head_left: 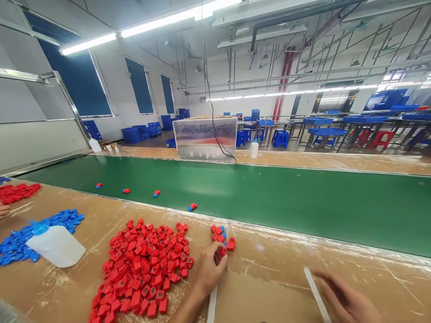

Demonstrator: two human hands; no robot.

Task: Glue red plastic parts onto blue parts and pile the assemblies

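Observation:
My left hand (209, 269) is closed, thumb and forefinger pinching a small red plastic block (222, 251). Just beyond its fingertips lies a small cluster of red and blue pieces (218, 233), with another red block (230, 244) beside it. To the left of this hand spreads a big heap of loose red blocks (144, 264), some showing a dark hole. My right hand (346, 298) rests at the lower right, fingers stretched out beside a white strip (316, 291); I see nothing held in it. Between my hands lies a sheet of cardboard (266, 300).
A green conveyor belt (269, 197) runs beyond the bench, carrying several red-and-blue pieces (192, 207). At left, a white plastic bottle (57, 244) lies against blue pieces (67, 219). Another person's hand (4, 211) shows at the left edge near red pieces (18, 193).

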